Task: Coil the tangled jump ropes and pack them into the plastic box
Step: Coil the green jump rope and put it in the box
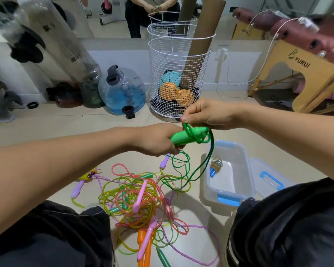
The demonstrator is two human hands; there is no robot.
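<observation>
1. Green plastic handles (181, 136) of one jump rope sit in my left hand (158, 140), whose fingers are curled round their lower end; the handles point up and to my right.
2. My right hand (202, 113) is just above the handles' upper end, thumb and fingers pinching the green cord (189, 130) where it is wound round them in several turns.
3. The two hands are close together, held above the floor (46, 132) and between my knees and the wire basket (178, 74).
4. The loose remainder of the green cord hangs down from the handles in long loops and reaches the floor beside the box.
5. The tangled jump ropes (141, 201) lie on the floor below my left hand, between my legs: pink, yellow-green and purple cords with pink, orange, green and lilac handles mixed together. Neither hand touches this pile.
6. The clear plastic box (241, 164) with blue latches stands open on the floor below and to the right of my right hand, apart from both hands. One small coiled rope with a blue handle (215, 166) lies inside it.
7. The box lid (270, 178), with a blue grip, lies just beyond the box on its right side.
8. The wire basket holds a cardboard tube, an orange peanut-shaped ball and a blue ball.
</observation>
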